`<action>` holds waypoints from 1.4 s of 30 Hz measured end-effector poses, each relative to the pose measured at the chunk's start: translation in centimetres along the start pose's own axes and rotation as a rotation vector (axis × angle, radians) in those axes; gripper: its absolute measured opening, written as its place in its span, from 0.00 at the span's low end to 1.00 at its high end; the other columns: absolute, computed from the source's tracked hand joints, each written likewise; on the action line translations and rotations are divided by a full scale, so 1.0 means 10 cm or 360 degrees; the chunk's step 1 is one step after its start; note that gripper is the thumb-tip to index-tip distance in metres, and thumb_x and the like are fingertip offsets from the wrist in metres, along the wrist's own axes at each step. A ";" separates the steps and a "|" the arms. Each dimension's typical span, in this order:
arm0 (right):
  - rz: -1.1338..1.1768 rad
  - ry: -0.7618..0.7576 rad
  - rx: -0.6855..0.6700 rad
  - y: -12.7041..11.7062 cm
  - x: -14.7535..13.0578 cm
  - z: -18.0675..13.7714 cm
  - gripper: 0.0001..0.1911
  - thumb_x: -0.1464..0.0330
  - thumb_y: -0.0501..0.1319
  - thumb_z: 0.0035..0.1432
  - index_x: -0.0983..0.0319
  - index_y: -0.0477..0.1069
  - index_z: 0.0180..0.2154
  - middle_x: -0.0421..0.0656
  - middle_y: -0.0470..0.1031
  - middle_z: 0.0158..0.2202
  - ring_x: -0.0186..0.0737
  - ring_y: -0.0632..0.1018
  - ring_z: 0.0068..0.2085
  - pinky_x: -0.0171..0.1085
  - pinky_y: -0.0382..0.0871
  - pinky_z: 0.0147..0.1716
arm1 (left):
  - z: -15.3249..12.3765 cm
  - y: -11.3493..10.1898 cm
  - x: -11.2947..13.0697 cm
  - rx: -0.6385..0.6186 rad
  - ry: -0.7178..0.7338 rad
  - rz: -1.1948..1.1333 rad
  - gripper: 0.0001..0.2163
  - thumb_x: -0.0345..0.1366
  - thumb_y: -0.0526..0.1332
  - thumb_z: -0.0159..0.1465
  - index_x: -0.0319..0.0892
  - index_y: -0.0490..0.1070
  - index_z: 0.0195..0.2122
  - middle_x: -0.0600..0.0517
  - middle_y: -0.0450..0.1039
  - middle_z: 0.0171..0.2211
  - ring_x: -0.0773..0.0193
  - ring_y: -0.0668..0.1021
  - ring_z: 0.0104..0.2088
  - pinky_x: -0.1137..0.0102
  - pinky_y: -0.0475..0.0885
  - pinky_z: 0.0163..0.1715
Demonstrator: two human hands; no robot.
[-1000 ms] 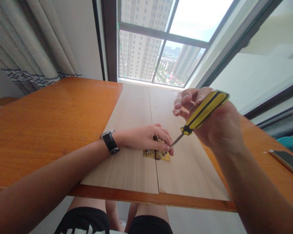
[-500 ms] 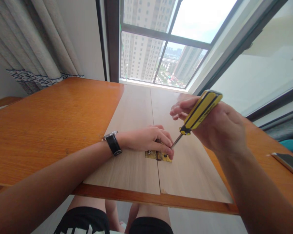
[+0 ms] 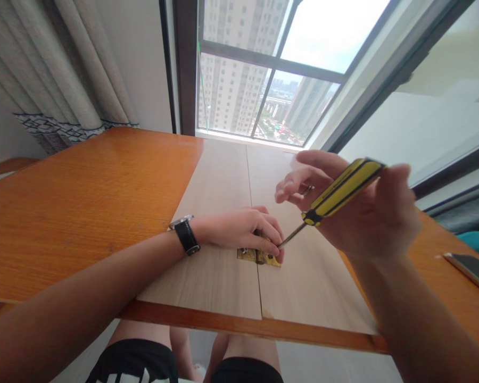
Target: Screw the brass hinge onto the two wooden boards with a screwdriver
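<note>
A yellow-and-black screwdriver (image 3: 343,187) slants down to the left, its metal shaft ending at my left fingertips. My right hand (image 3: 367,223) has the handle against its palm, the thumb by the butt end and the other fingers loosely spread beyond it. My left hand (image 3: 249,229), a watch (image 3: 187,235) on its wrist, rests over a brass hinge (image 3: 249,255). Its thumb and fingers are pinched together at the screwdriver's tip, and what lies between them is hidden. The hinge spans the seam between two pale wooden boards (image 3: 219,282) (image 3: 303,287).
The boards lie on an orange-brown wooden table (image 3: 104,202), whose front edge is just above my legs. A dark flat phone-like object (image 3: 471,271) sits at the right. A window (image 3: 271,96) stands behind the table, and a grey curtain (image 3: 64,64) hangs at the left.
My right hand has rolled and shifted slightly right, with its palm turned more upward. The screwdriver's handle leans further right and lower. My left hand and the hinge stay put.
</note>
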State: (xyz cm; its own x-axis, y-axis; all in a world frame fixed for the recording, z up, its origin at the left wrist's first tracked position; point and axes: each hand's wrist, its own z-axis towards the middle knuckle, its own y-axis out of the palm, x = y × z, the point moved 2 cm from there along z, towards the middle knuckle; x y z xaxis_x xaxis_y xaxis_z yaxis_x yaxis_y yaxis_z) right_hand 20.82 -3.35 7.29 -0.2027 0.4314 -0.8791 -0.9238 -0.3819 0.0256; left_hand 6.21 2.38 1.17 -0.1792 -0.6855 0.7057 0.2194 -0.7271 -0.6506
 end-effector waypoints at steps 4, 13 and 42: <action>0.0047 -0.0033 0.0129 -0.05 -0.05 -0.02 0.21 0.53 0.60 0.62 0.52 0.77 0.52 0.40 0.82 0.40 0.44 0.79 0.41 0.44 0.76 0.45 | 0.00 0.01 -0.01 -0.0001 -0.0003 -0.0025 0.10 0.32 0.60 0.71 0.44 0.81 0.37 0.51 0.80 0.42 0.63 0.77 0.48 0.67 0.56 0.62; -0.0297 -0.0218 0.0267 -0.21 -0.02 -0.01 0.26 0.53 0.76 0.47 0.44 0.78 0.50 0.36 0.78 0.31 0.39 0.77 0.32 0.43 0.78 0.41 | -0.02 0.01 -0.01 0.0014 -0.0022 -0.0003 0.09 0.32 0.61 0.70 0.44 0.82 0.37 0.51 0.80 0.43 0.62 0.77 0.48 0.68 0.58 0.61; -0.0278 0.0233 -0.0347 -0.18 0.02 -0.08 0.21 0.65 0.74 0.54 0.55 0.79 0.50 0.42 0.87 0.34 0.44 0.86 0.30 0.40 0.84 0.29 | 0.00 0.02 -0.06 0.0108 -0.0031 -0.0147 0.06 0.34 0.64 0.67 0.45 0.82 0.38 0.52 0.80 0.39 0.60 0.76 0.47 0.64 0.61 0.60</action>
State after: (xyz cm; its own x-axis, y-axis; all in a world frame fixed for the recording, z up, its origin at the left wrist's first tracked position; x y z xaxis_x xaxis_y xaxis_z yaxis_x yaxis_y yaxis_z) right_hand 22.72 -3.21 6.74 0.0163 0.3895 -0.9209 -0.8459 -0.4856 -0.2203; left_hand 6.36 2.62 0.57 -0.1832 -0.6143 0.7675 0.2675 -0.7824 -0.5623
